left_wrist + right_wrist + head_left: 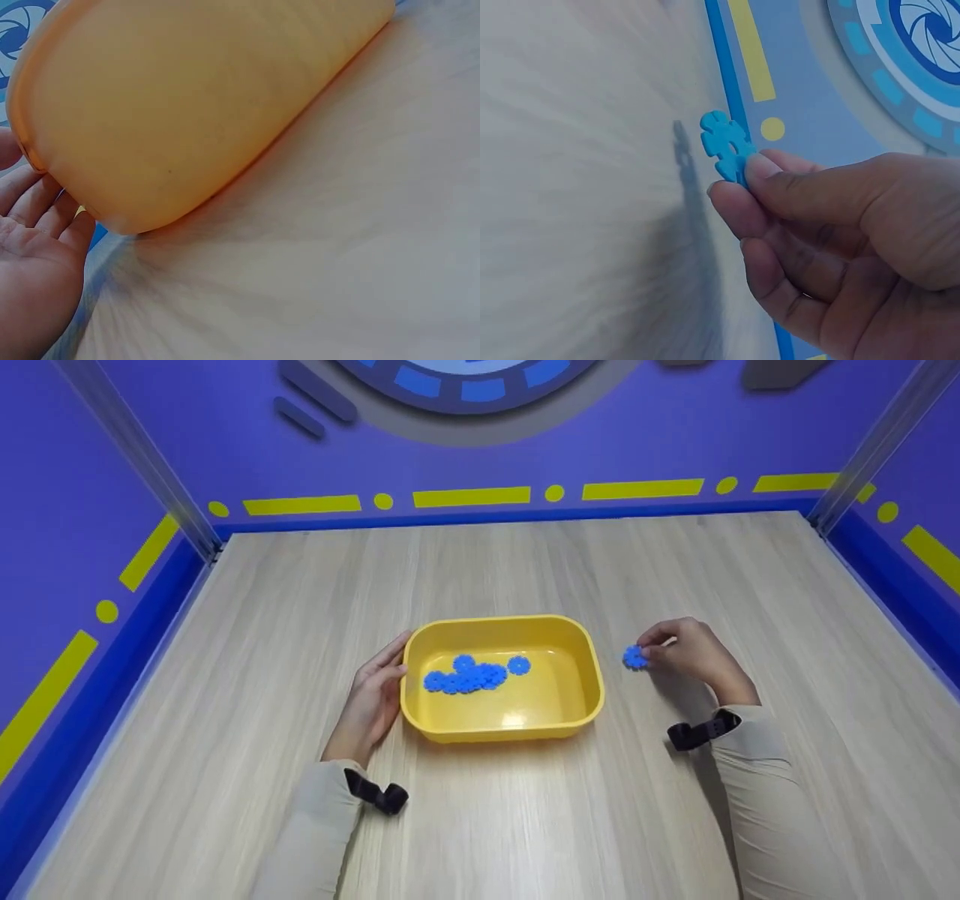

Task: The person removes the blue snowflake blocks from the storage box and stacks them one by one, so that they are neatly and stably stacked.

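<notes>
Light wood-grain tabletop [300, 585] meets purple-blue panel walls [487, 472] at back and sides; we note broad stretches of wood around yellow, round-cornered plastic tub [510, 734]. Right hand [694, 656] pinches flat blue notched plastic disc [634, 658], small hole at centre, raised over wood to right of tub. Left hand [369, 690] grips tub's left rim. Inside tub we see blue notched discs [469, 679], heaped left of middle; single disc [519, 665] lies just right of heap.
</notes>
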`<state>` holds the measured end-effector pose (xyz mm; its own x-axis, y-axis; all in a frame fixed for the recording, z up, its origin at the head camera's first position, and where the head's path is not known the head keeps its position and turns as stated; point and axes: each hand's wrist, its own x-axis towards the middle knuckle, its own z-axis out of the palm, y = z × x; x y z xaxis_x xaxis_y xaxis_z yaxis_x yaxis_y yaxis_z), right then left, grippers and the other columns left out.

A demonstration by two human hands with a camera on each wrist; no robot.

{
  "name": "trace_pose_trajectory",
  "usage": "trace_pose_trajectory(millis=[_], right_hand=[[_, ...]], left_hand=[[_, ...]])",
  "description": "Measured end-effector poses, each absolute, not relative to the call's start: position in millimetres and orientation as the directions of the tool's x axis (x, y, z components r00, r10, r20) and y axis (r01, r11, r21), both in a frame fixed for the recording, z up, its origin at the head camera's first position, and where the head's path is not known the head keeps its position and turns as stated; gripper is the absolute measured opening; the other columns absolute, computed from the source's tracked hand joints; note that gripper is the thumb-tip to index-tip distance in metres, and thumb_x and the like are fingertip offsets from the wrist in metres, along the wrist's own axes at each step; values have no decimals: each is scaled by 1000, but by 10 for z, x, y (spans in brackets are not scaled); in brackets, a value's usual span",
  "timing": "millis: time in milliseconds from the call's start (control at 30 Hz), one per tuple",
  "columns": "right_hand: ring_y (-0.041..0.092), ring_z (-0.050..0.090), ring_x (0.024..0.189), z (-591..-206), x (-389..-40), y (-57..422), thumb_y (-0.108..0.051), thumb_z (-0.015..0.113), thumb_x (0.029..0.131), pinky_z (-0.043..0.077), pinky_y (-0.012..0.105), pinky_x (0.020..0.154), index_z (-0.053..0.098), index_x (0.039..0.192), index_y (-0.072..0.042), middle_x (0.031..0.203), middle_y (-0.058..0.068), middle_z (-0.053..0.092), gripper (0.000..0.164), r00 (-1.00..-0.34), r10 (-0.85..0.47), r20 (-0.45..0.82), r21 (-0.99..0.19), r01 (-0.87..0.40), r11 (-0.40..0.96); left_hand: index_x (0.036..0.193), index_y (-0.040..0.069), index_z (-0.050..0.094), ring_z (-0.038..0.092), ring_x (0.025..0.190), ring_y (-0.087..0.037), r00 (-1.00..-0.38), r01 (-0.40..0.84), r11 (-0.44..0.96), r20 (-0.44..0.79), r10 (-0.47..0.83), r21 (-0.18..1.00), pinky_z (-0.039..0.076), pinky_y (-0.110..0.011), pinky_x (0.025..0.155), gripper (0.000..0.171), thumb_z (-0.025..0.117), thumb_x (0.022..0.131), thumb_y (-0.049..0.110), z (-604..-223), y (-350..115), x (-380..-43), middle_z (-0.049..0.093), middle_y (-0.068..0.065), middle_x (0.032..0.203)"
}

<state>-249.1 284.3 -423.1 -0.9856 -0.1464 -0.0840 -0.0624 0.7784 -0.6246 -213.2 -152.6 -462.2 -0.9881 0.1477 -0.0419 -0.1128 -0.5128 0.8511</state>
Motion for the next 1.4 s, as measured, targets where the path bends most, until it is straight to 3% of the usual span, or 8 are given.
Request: trace_pose_trajectory(millis=[367, 967, 1400], right_hand=[[15, 64, 78, -4255, -2492, 2898, -6, 63, 90, 54, 22, 70, 68, 105, 2, 103, 18, 65, 18, -973, -121, -197, -669, 43, 742], [15, 55, 76, -4283, -2492, 2942, -10, 65, 89, 48, 19, 63, 69, 102, 3, 97, 16, 67, 19, -979, -119, -167, -632, 14, 775], [19, 55, 73, -4250, -2459, 2936, -13, 63, 91, 49, 24, 62, 67, 107, 3, 96, 15, 65, 23, -973, -126, -195, -648, 32, 761]], left_hand=[[148, -4, 30, 29, 144, -24, -989, -99, -518, -25, 148, 850, 27, -36, 116, 57, 40, 91, -9, -4631, -1523, -2137, 29, -16, 156], [147, -4, 30, 28, 144, -25, -989, -107, -528, -37, 142, 842, 26, -35, 117, 58, 40, 91, -9, -4632, -1518, -2143, 29, -16, 156], [147, -2, 33, 32, 142, -23, -988, -106, -509, -35, 148, 854, 33, -32, 114, 57, 41, 92, -8, -4639, -1524, -2145, 32, -12, 155]])
